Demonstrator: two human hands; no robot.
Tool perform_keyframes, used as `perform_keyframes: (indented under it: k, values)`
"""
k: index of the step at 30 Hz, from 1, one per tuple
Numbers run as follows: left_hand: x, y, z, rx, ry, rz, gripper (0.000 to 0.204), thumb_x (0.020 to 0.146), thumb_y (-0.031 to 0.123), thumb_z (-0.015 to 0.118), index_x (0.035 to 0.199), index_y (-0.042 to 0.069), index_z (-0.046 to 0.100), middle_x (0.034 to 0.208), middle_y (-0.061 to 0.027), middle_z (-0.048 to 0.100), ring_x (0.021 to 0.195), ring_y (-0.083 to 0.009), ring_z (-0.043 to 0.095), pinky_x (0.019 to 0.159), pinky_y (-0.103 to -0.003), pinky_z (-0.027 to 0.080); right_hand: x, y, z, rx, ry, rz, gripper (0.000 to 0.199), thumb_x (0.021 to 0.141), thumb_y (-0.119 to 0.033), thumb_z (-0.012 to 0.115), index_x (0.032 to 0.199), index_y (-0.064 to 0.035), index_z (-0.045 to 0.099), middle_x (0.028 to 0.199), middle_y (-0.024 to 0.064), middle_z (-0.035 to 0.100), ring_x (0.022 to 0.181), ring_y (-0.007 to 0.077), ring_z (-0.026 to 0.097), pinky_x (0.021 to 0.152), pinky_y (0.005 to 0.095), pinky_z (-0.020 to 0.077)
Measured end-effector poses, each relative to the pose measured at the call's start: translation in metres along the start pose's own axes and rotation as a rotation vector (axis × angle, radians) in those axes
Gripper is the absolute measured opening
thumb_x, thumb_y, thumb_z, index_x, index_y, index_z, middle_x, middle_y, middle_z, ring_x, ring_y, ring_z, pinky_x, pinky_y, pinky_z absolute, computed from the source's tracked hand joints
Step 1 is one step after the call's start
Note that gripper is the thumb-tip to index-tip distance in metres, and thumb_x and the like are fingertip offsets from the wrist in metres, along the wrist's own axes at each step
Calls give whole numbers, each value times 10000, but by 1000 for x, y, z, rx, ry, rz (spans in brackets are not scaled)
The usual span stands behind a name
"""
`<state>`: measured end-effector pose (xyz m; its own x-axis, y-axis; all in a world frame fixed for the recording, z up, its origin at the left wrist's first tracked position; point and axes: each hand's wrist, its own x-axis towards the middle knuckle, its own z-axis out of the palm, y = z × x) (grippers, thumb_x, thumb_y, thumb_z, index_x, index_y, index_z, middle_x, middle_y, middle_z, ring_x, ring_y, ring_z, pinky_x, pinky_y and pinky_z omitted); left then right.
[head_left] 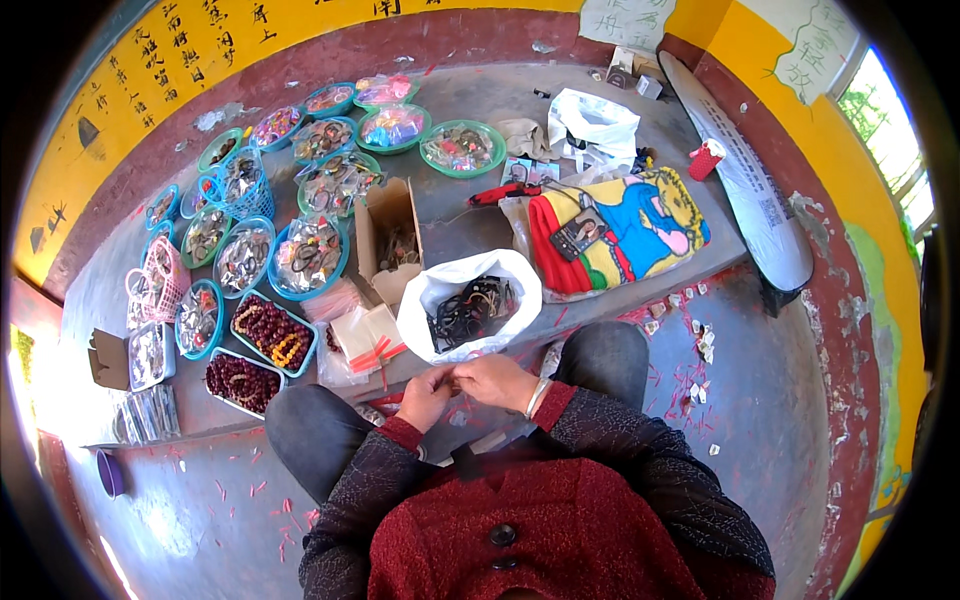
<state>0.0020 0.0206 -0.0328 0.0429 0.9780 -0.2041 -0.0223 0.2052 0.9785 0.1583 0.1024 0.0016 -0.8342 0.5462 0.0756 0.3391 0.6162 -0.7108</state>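
**Hands meet over the lap, beside a bag of dark bracelets**

The left hand and the right hand come together just above the knees, fingertips touching around something small; the item itself is too tiny to make out, so whether either hand truly grips it cannot be told. A pale bangle sits on the right wrist.

Directly beyond the hands stands an open white plastic bag, its mouth rolled back over a tangle of dark bracelets. Just left of it lie clear packets with red strips. An open cardboard box stands upright behind these.

Further left, two trays of dark red beads rest near the left knee (one also carries a few amber ones). Round teal and green baskets filled with wrapped trinkets fan out across the grey concrete ledge, with a pink mesh basket at the far left edge.

To the right of the white bag sits a bright cartoon-printed cloth bag, and behind it a crumpled white carrier bag. Small red scraps dot the floor by the right knee.
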Motion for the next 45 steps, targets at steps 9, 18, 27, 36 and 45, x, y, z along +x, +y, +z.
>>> perform_keyframes:
  k: [9,18,27,36,45]
  values:
    - [2,-4,-5,-129,131,-74,235,856,2,467,1057,-77,561,935,-78,618,877,-135,588,769,-250,492,-1,-16,-11,17,87,16,206,801,-86,480,998,-34,507,852,183,609,794,364,588,667,430,469]
    - [2,-7,-4,38,312,-131,177,872,73,502,978,-25,605,862,-70,631,741,-110,583,660,-241,489,-7,-28,-3,-187,-54,-169,598,772,-29,465,1325,0,238,1047,229,554,939,360,566,805,407,460]
    - [-2,16,-6,372,404,-96,185,824,93,527,918,-13,646,715,-91,643,671,-103,583,600,-258,470,1,-36,-11,-173,41,-144,419,792,-44,472,1211,-37,446,1046,157,572,896,319,586,740,390,482]
    - [5,1,-9,369,396,45,249,790,156,493,914,25,663,720,-156,639,635,-215,629,608,-315,481,67,75,-30,-491,11,85,152,751,-111,491,828,-57,611,811,136,595,790,313,593,692,403,478]
    - [8,9,-10,299,252,13,271,816,140,452,955,41,662,593,-65,609,427,-121,538,419,-250,423,120,125,-9,-746,-225,309,249,811,-130,469,1022,-96,597,864,148,638,822,303,629,701,435,490]
